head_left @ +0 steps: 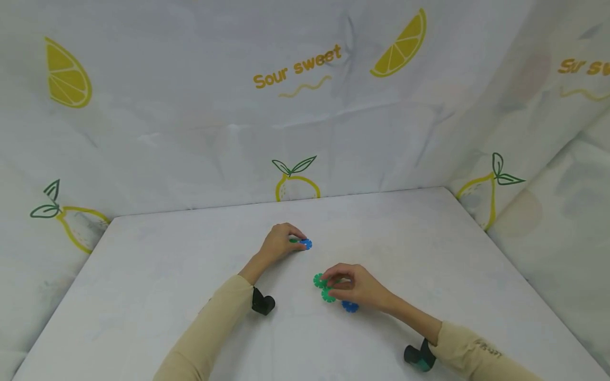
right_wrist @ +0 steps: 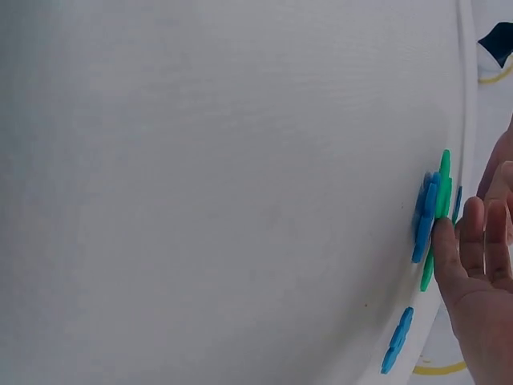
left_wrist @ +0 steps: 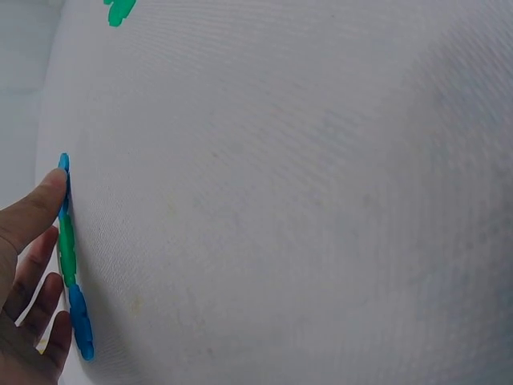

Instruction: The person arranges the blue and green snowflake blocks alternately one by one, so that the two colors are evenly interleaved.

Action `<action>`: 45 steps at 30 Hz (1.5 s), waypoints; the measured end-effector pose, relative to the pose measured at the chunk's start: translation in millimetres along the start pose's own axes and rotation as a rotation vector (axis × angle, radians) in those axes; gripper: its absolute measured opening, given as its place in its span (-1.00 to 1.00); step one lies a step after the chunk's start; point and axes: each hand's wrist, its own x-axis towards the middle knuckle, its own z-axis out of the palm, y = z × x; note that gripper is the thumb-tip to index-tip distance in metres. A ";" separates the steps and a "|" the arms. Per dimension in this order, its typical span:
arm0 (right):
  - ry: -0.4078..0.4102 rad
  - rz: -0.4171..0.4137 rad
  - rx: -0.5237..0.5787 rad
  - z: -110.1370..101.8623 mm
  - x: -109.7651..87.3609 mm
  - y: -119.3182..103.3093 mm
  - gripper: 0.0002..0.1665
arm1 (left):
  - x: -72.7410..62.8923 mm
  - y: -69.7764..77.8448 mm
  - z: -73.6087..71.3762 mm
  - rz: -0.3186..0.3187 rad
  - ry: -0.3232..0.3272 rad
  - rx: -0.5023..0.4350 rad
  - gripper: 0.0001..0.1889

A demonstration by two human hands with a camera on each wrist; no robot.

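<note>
Discs are sitting at both my hands, around the middle of the white table (head_left: 143, 296). My left hand (head_left: 280, 242) is pinching a blue-green-blue row (left_wrist: 67, 249), farther out than my right. Left wrist view: the row is showing edge-on, green in the middle and blue at each end, all three connected. My thumb is pressing on the upper blue disc (left_wrist: 64, 160); other fingertips are coming in beside the green and lower blue.

My right hand (head_left: 359, 286) is working nearer me, fingers bent over two green discs (head_left: 328, 296). Fingertips are overlapping both. Can't tell if I'm pinching them or just touching; my fingers are hiding the contact. Right wrist view: blue pieces (right_wrist: 423, 220) are lying just beside the greens, and a separate blue disc (right_wrist: 397, 341) is lying apart, lower in that view.

Black wrist mounts (head_left: 263, 302) are sticking out by the cuffs of my beige sleeves (head_left: 214, 317). White cloth (head_left: 190, 132) with lemon prints and "Sour sweet" lettering is hanging behind the table.
</note>
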 end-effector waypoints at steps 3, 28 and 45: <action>-0.020 -0.009 0.032 3.9 -0.5 0.3 -0.66 | -1.1 0.7 -0.9 -0.005 -0.002 -0.012 -0.80; -0.030 0.073 -0.080 34.6 -12.3 -9.0 -0.63 | -2.1 1.1 -2.1 -0.006 -0.005 -0.026 -0.80; -0.077 0.077 -0.148 33.7 -7.4 -10.4 -0.67 | -2.7 0.3 -1.8 0.003 -0.001 -0.033 -0.80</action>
